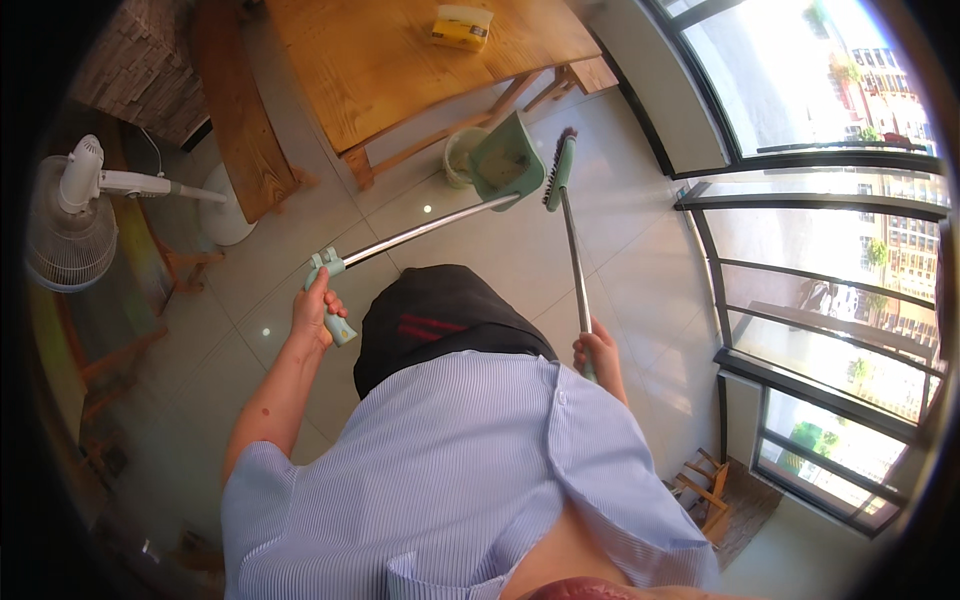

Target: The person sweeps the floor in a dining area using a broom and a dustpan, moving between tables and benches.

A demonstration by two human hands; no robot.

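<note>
My left hand (313,307) grips the pale green handle of a long-handled dustpan (531,171), whose metal pole runs away from me to the right. Its green pan is tilted beside a whitish bucket or bin (456,154), partly covering it, and some debris shows inside the pan. In my right hand (598,351) is the metal pole of a broom (564,176). The broom's green head with dark bristles is just right of the pan, with a narrow gap between them. Whether the broom head touches the floor I cannot tell.
Ahead stands a wooden table (337,82) with a yellow tissue pack (461,30) on it. A wooden bench (240,112) and a white pedestal fan (82,217) are on the left. Large windows (817,247) line the right side, near a wooden chair (705,495).
</note>
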